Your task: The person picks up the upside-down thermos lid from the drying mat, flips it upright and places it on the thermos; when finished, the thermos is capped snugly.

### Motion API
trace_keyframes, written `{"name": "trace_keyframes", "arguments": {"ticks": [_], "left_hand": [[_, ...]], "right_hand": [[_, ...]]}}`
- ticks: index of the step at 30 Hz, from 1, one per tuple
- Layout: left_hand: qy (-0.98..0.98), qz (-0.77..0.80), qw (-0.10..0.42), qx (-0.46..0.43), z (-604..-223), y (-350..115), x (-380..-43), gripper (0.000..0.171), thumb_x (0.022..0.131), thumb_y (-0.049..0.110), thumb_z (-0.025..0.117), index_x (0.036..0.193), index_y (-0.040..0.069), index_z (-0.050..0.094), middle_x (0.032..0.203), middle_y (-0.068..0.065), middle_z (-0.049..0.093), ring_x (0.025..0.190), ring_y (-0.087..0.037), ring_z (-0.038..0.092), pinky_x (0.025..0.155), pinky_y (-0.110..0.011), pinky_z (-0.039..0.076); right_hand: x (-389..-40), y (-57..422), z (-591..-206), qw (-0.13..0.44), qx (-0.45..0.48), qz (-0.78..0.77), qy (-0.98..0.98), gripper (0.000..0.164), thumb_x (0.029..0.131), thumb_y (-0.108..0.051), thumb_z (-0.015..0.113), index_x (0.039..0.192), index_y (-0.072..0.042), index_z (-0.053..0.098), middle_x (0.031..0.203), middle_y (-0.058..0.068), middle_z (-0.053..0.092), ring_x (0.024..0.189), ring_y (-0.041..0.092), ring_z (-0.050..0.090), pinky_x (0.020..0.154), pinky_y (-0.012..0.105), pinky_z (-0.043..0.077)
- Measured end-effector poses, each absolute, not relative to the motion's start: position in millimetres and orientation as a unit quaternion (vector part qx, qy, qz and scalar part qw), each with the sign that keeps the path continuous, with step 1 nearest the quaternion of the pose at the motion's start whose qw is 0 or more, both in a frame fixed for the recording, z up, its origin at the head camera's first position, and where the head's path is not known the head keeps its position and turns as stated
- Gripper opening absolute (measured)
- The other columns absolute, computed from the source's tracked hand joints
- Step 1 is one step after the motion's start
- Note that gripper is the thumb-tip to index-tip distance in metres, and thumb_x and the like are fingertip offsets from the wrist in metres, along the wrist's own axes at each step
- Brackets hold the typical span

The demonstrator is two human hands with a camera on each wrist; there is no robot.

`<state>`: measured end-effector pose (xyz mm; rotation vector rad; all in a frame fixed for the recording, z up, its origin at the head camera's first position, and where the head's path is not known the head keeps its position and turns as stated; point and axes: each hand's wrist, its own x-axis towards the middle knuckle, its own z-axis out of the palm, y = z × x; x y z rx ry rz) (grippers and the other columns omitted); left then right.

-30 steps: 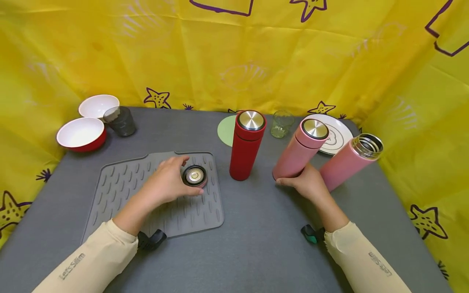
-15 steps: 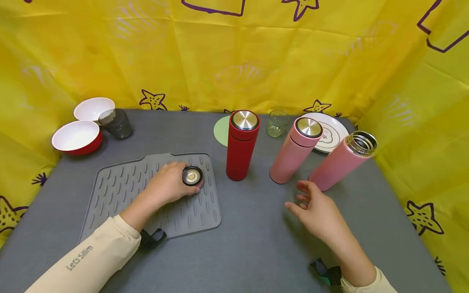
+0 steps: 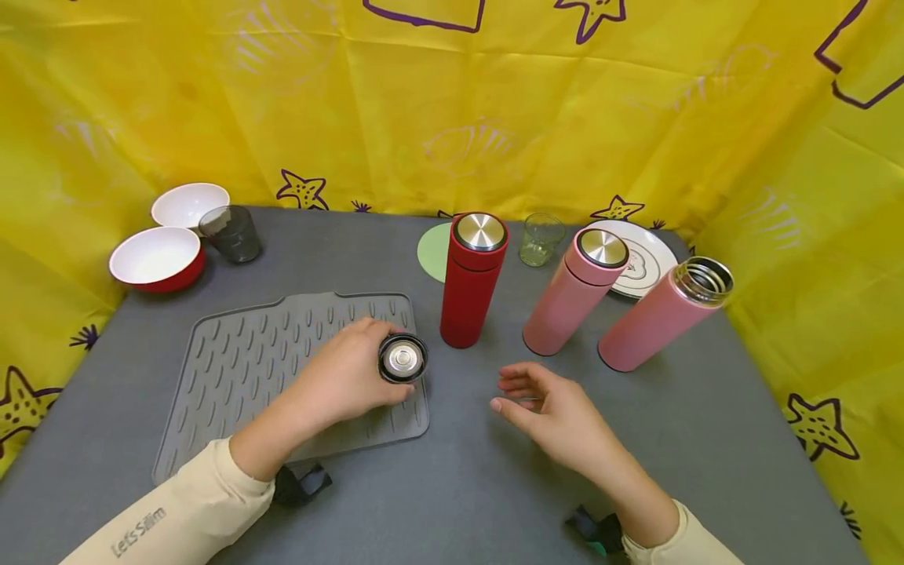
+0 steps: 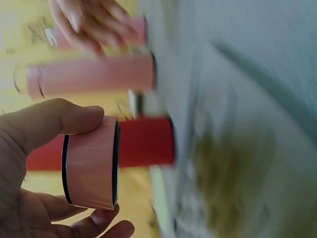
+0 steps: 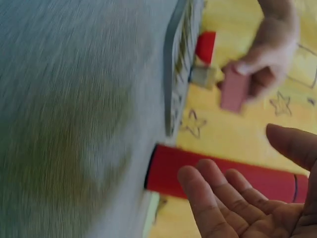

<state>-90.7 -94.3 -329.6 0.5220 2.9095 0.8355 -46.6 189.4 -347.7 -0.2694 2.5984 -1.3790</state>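
My left hand [image 3: 349,373] grips a pink bottle lid [image 4: 91,162] by its sides, its underside facing up, above the right part of the grey drying mat [image 3: 240,377]. My right hand [image 3: 558,416] holds nothing, its fingers loosely bent, over the table in front of the bottles. To the right stands an uncapped pink thermos bottle [image 3: 653,322] with a bare steel neck. A capped pink thermos bottle [image 3: 565,306] is to its left, and a capped red thermos bottle [image 3: 472,294] stands beyond the gap between my hands.
At the back left are two red-and-white bowls [image 3: 158,259] and a dark tumbler [image 3: 233,235]. A green disc [image 3: 433,251], a clear glass [image 3: 541,239] and a white plate [image 3: 646,255] lie behind the bottles. A yellow curtain [image 3: 395,118] bounds the table's back.
My right hand has let go of the capped pink bottle and moved left towards the middle. My left hand has closed on the lid, lifted it off the mat and carried it right.
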Motion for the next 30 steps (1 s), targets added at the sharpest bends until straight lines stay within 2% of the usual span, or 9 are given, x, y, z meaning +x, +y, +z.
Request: {"name": "trace_keyframes", "arguments": {"ticks": [3,7,11,14,19,21,26,28,30], "left_hand": [[0.937,0.277,0.013,0.212,-320,-81,-75,0.066,0.062,0.033,0.09,0.118,0.009,0.063,0.103,-0.001,0.059,0.096,-0.02,0.056,0.083,-0.039,0.048],[0.922,0.278,-0.012,0.269,-311,-68,-60,0.067,0.06,0.031,0.091,0.116,0.008,0.063,0.102,0.002,0.058,0.096,-0.016,0.052,0.082,-0.033,0.048],[0.907,0.284,-0.017,0.311,-308,-61,-50,0.065,0.059,0.029,0.092,0.114,0.011,0.063,0.101,0.006,0.056,0.095,-0.012,0.049,0.08,-0.029,0.048],[0.904,0.285,-0.013,0.319,-308,-58,-47,0.064,0.059,0.028,0.092,0.115,0.014,0.063,0.102,0.01,0.055,0.097,-0.009,0.047,0.082,-0.027,0.048],[0.903,0.288,-0.018,0.319,-307,-57,-45,0.065,0.059,0.026,0.091,0.117,0.017,0.062,0.104,0.011,0.054,0.099,-0.008,0.045,0.083,-0.026,0.047],[0.902,0.295,-0.013,0.315,-307,-57,-44,0.071,0.061,0.026,0.091,0.123,0.017,0.059,0.109,0.007,0.053,0.1,-0.01,0.046,0.084,-0.026,0.048],[0.899,0.336,0.029,0.279,-305,-58,-41,0.108,0.062,0.041,0.091,0.149,0.024,0.029,0.133,-0.001,0.034,0.085,-0.009,0.054,0.076,-0.027,0.05],[0.893,0.362,0.047,0.261,-304,-59,-40,0.117,0.062,0.05,0.09,0.152,0.028,0.018,0.139,-0.001,0.027,0.091,-0.009,0.055,0.074,-0.028,0.05],[0.884,0.394,0.065,0.243,-304,-61,-41,0.117,0.063,0.057,0.086,0.152,0.031,0.015,0.14,0.002,0.026,0.1,-0.01,0.052,0.075,-0.031,0.05]], "right_hand": [[-49,177,-349,0.141,-0.094,-0.486,0.858,0.044,0.09,-0.037,0.072,0.122,-0.009,0.063,0.108,0.0,0.068,0.096,0.01,0.065,0.081,0.03,0.053],[-52,164,-346,0.2,-0.102,-0.533,0.816,0.044,0.094,-0.037,0.066,0.123,-0.004,0.061,0.101,0.004,0.069,0.094,0.021,0.066,0.08,0.035,0.052],[-52,155,-343,0.236,-0.114,-0.574,0.776,0.034,0.094,-0.032,0.066,0.108,-0.001,0.063,0.087,0.005,0.069,0.086,0.034,0.064,0.077,0.037,0.052],[-50,152,-340,0.241,-0.115,-0.584,0.767,0.028,0.092,-0.029,0.069,0.099,-0.002,0.064,0.08,0.005,0.068,0.079,0.032,0.063,0.073,0.034,0.051],[-49,152,-336,0.239,-0.116,-0.595,0.759,0.027,0.092,-0.025,0.069,0.098,0.0,0.063,0.081,0.007,0.068,0.075,0.022,0.062,0.072,0.034,0.051],[-49,152,-335,0.236,-0.118,-0.6,0.755,0.027,0.092,-0.024,0.069,0.1,0.001,0.063,0.084,0.009,0.068,0.076,0.022,0.063,0.073,0.036,0.053],[-49,154,-329,0.185,-0.12,-0.595,0.773,0.028,0.09,-0.024,0.072,0.105,-0.002,0.064,0.091,0.008,0.068,0.078,0.021,0.065,0.072,0.033,0.054],[-48,155,-326,0.148,-0.115,-0.582,0.791,0.029,0.088,-0.027,0.075,0.106,-0.006,0.065,0.091,0.005,0.068,0.077,0.019,0.064,0.069,0.03,0.053],[-47,156,-324,0.099,-0.119,-0.564,0.811,0.028,0.087,-0.028,0.077,0.106,-0.011,0.066,0.09,0.001,0.067,0.076,0.018,0.063,0.067,0.028,0.052]]}}
